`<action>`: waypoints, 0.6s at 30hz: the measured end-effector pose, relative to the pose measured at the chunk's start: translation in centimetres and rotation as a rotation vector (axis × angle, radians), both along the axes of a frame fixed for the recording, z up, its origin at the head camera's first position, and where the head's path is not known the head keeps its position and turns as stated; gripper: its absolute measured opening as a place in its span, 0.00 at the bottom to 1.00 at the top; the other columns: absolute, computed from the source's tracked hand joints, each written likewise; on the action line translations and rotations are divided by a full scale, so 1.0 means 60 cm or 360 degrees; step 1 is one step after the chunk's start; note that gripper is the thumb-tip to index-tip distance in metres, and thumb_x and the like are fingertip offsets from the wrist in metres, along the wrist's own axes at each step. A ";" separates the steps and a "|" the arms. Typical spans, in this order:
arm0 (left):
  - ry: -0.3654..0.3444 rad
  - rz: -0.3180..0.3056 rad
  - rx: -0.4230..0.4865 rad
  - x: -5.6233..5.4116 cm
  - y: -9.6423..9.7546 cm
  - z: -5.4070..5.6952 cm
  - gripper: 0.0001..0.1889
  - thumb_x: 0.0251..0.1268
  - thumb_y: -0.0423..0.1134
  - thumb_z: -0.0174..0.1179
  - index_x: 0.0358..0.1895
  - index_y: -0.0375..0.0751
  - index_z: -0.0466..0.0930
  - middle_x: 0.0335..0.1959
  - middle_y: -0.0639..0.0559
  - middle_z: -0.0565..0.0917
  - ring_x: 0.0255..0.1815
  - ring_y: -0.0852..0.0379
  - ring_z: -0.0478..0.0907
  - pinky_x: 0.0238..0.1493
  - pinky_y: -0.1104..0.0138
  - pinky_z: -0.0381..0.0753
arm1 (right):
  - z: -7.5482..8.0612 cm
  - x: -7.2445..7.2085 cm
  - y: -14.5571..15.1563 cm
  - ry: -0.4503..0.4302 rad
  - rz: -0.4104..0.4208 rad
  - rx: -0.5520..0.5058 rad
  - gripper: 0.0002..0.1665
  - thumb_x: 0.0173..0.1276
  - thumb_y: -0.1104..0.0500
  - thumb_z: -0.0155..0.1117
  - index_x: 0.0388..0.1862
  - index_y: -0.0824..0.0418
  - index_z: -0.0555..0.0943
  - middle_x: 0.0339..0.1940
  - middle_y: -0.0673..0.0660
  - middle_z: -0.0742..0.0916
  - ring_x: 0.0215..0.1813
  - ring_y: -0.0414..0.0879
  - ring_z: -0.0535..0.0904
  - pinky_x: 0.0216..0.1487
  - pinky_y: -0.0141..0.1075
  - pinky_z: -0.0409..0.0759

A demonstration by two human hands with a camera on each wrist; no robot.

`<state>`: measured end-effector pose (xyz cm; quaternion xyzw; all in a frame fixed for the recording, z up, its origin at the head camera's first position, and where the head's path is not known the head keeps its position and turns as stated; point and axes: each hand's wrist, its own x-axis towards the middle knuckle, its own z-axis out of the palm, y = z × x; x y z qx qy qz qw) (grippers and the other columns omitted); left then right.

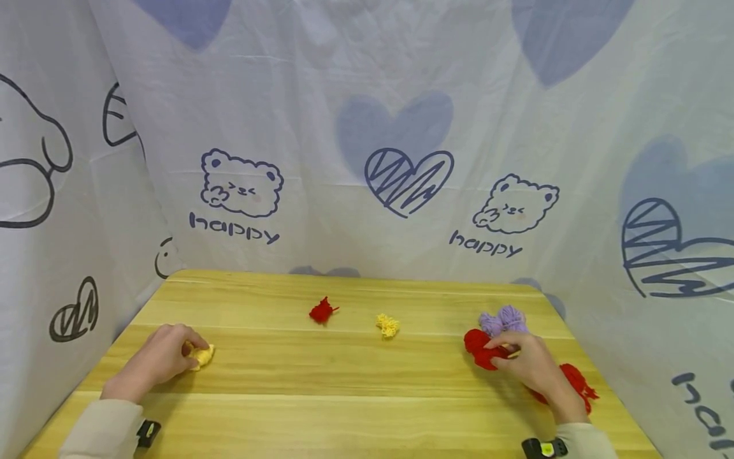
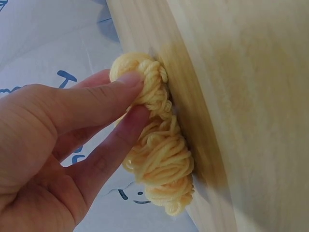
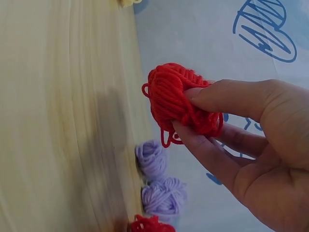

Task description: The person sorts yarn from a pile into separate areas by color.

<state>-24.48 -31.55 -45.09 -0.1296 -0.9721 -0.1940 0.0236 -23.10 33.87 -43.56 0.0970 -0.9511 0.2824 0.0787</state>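
Observation:
My left hand (image 1: 163,357) pinches a pale yellow yarn bundle (image 2: 157,154) between thumb and fingers at the left of the table. The bundle is lumpy and long in the left wrist view, close against the wood. At the right, my right hand (image 1: 530,366) grips a red yarn ball (image 3: 178,99) with thumb and fingers, loose loops hanging from it. Two purple yarn balls (image 3: 164,195) sit just beyond that hand. More red yarn (image 1: 578,382) lies at the table's right side, partly hidden behind the right wrist.
A small red yarn piece (image 1: 323,310) and a small yellow yarn clump (image 1: 388,325) lie apart near the middle of the wooden table (image 1: 321,421). A white printed curtain (image 1: 321,127) hangs around the back and both sides.

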 end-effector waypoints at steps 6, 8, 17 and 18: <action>0.0024 -0.0006 -0.0005 0.000 0.001 0.000 0.15 0.46 0.26 0.78 0.40 0.41 0.92 0.40 0.44 0.91 0.36 0.54 0.82 0.39 0.54 0.84 | 0.000 0.003 0.015 -0.0094 -0.0035 0.0019 0.11 0.57 0.65 0.79 0.39 0.55 0.91 0.47 0.61 0.90 0.44 0.50 0.84 0.44 0.39 0.84; 0.0026 -0.0005 -0.0008 0.000 0.002 0.000 0.15 0.46 0.26 0.78 0.40 0.40 0.92 0.40 0.44 0.91 0.36 0.54 0.82 0.38 0.55 0.83 | -0.002 0.005 0.021 -0.0108 -0.0041 0.0026 0.11 0.57 0.66 0.79 0.39 0.55 0.91 0.47 0.61 0.90 0.43 0.50 0.84 0.44 0.39 0.85; 0.0022 0.0019 -0.0011 0.000 0.002 0.000 0.14 0.46 0.26 0.78 0.39 0.40 0.92 0.37 0.46 0.90 0.35 0.55 0.80 0.36 0.58 0.80 | -0.012 0.013 0.042 -0.0062 -0.0017 0.0110 0.12 0.56 0.64 0.80 0.39 0.54 0.91 0.48 0.61 0.90 0.46 0.53 0.84 0.49 0.49 0.86; 0.0024 0.0021 -0.0009 0.000 0.002 -0.001 0.14 0.46 0.26 0.78 0.39 0.40 0.92 0.36 0.46 0.90 0.35 0.55 0.79 0.36 0.59 0.80 | -0.013 0.014 0.044 -0.0056 -0.0020 0.0112 0.12 0.56 0.64 0.80 0.39 0.53 0.91 0.49 0.63 0.90 0.47 0.55 0.85 0.51 0.53 0.86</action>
